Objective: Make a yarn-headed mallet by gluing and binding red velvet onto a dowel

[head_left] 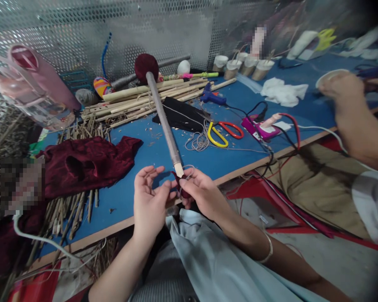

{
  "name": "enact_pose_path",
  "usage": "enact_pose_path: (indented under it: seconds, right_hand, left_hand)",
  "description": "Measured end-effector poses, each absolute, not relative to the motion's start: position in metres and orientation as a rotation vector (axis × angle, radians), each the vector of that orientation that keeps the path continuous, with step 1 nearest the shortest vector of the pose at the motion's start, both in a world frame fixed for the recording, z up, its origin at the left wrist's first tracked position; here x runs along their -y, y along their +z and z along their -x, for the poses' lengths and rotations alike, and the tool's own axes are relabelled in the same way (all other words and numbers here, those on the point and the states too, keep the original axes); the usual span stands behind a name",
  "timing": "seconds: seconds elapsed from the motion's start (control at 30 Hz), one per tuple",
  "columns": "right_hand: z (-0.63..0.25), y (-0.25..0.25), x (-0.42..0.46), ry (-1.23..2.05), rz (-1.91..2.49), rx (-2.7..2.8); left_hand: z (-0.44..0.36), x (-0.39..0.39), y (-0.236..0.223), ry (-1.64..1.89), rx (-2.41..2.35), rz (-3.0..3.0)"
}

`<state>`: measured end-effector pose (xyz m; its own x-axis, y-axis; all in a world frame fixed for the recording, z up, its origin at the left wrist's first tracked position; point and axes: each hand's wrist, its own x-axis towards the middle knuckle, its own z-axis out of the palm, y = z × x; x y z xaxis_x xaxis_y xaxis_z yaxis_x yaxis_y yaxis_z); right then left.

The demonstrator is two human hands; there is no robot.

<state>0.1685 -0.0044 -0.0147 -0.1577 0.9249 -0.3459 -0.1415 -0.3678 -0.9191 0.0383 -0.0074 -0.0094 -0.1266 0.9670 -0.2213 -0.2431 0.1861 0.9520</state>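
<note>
A stick wrapped in grey [164, 121] slants towards me across the table edge. Its far end meets a dark red fabric ball [145, 68], and its near end shows bare pale wood. There my right hand [204, 193] pinches a small piece of dark red fabric [184, 192], with a thin grey cord looping beside the fingers. My left hand [151, 197] is at the other side of the fabric, palm up, fingers loosely curled and apart, thumb close to the fabric. Whether its thumb touches the cord is hard to see.
Yellow-and-red-handled scissors [219, 134], loose cord [198, 142], a blue glue gun [212, 95] and a magenta power strip [261, 128] lie ahead. Dark red velvet [91, 163] and twigs lie left. Wooden sticks [129, 98] are behind. A co-worker's arm [355, 113] reaches in at right.
</note>
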Motion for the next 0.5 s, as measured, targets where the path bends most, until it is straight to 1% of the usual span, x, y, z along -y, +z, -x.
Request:
enact_pose_path:
  seconds: [0.17,0.37,0.5]
  right_hand:
    - [-0.167,-0.014,0.004,1.640,1.231,0.995]
    - [-0.164,-0.008,0.005,1.569,1.277,1.085]
    - [-0.164,-0.005,0.004,1.543,1.289,1.250]
  left_hand:
    - [-0.033,-0.007,-0.015,1.103,-1.164,-0.780]
    - [-0.029,-0.013,-0.011,0.793,-1.103,-0.788]
    - [-0.029,-0.010,-0.007,0.803,-1.045,-0.707]
